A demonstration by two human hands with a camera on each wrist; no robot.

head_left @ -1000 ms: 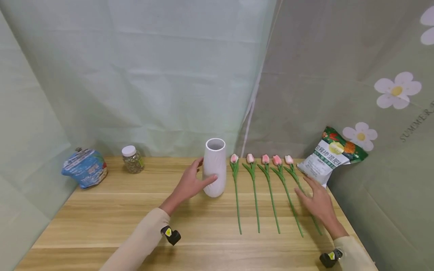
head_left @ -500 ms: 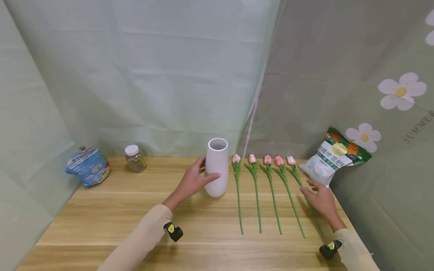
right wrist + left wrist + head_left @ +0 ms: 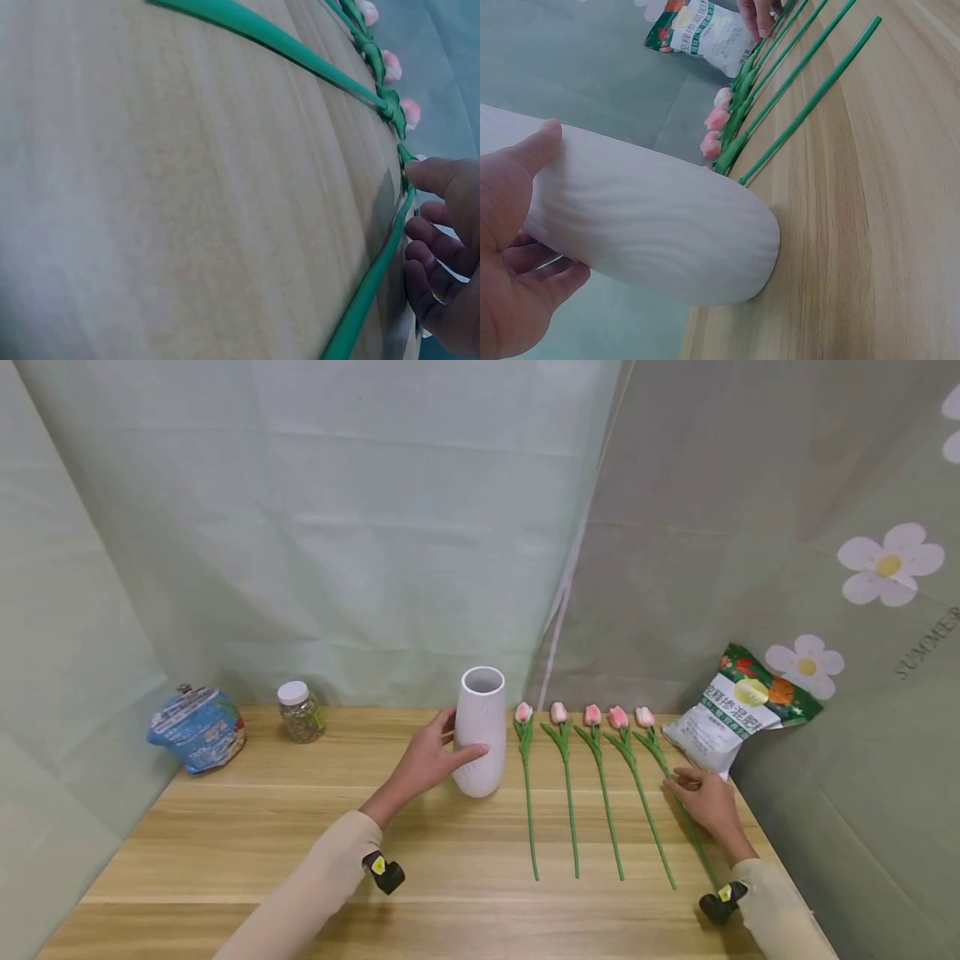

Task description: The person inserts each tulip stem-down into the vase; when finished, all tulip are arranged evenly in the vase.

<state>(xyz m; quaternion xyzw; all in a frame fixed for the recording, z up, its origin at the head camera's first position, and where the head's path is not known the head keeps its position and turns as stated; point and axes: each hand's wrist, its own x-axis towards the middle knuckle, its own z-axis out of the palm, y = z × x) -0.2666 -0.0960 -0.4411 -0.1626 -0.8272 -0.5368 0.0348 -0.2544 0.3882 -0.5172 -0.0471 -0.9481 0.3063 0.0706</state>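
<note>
wood table (image 3: 225, 843), white vase (image 3: 483, 718) stood upright toward the back edge, held by a half-curled left hand (image 3: 427, 758), tulips (image 3: 592, 741) lined up toward the right edge, rightmost tulip (image 3: 651, 745) touched by a loosely curled right hand (image 3: 708, 799), can't tell if it's pinched

From above, the left hand (image 3: 431, 756) is partly hidden behind the vase (image 3: 480, 739). Can't tell if the right hand (image 3: 708, 800) is actually pinching that stem (image 3: 365, 292), and the tiny print (image 3: 712, 737) on the bag (image 3: 742, 693) past it? Unreadable.
</note>
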